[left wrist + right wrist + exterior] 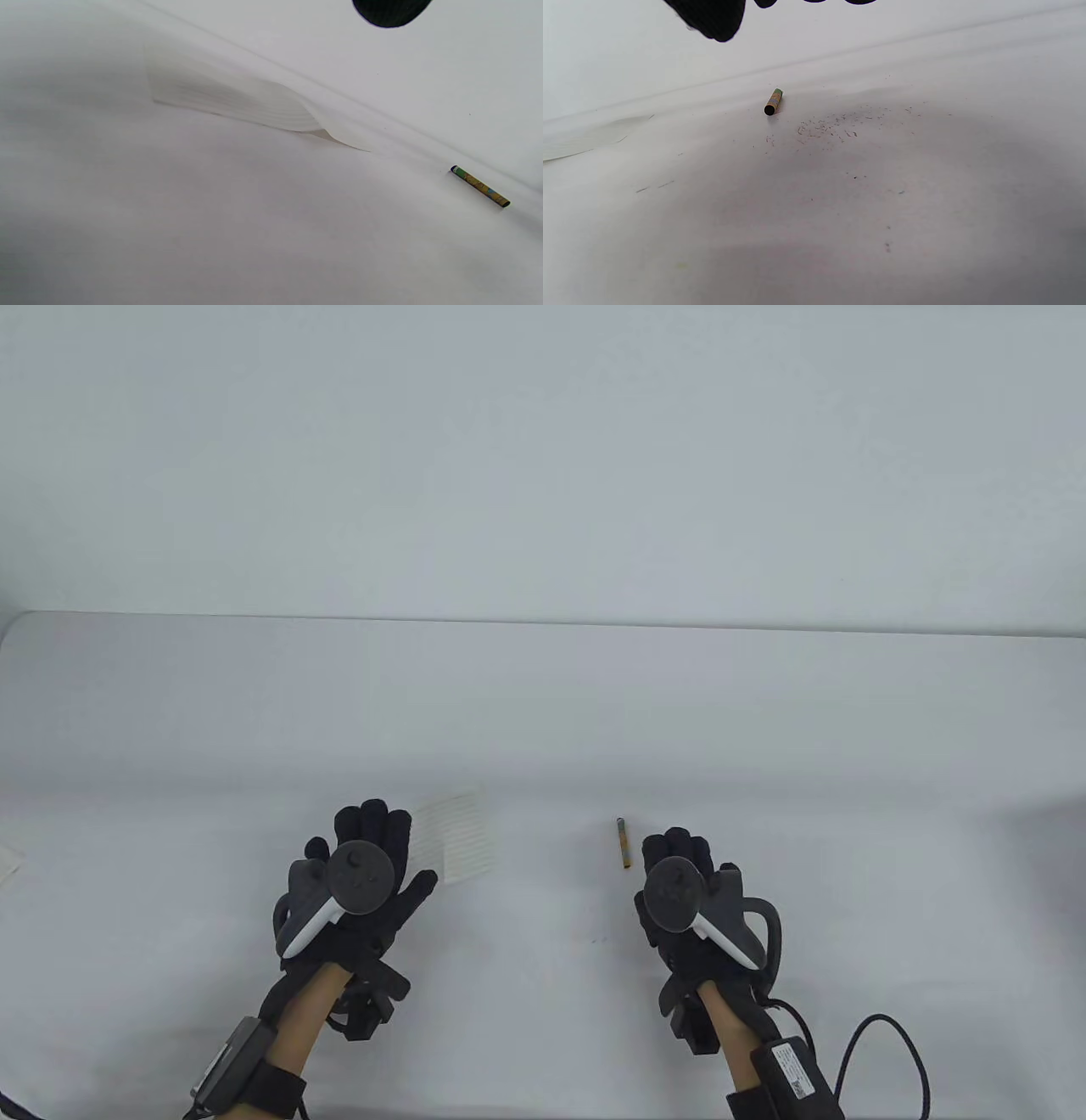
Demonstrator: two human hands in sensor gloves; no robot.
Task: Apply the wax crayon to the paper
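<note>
Left hand (361, 891) w/ fingers spread beside paper (451, 836); right hand (691, 899) open, empty, near crayon (624, 843) on table (543, 712).

Yellow-ochre crayon (624, 843) wrapped in green and blue print, white paper (454, 836) ruled with faint lines, white surface (543, 704) flecked with dark specks, black gloves.

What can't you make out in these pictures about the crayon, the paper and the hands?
- Left hand fingers: table view, tracker hides them; touching the paper or not is unclear.
- Right hand fingers: wrist view's top edge cuts them off.
- Crayon colour: too small; wrapper covers it.
- Object at table's left edge: cut off.
</note>
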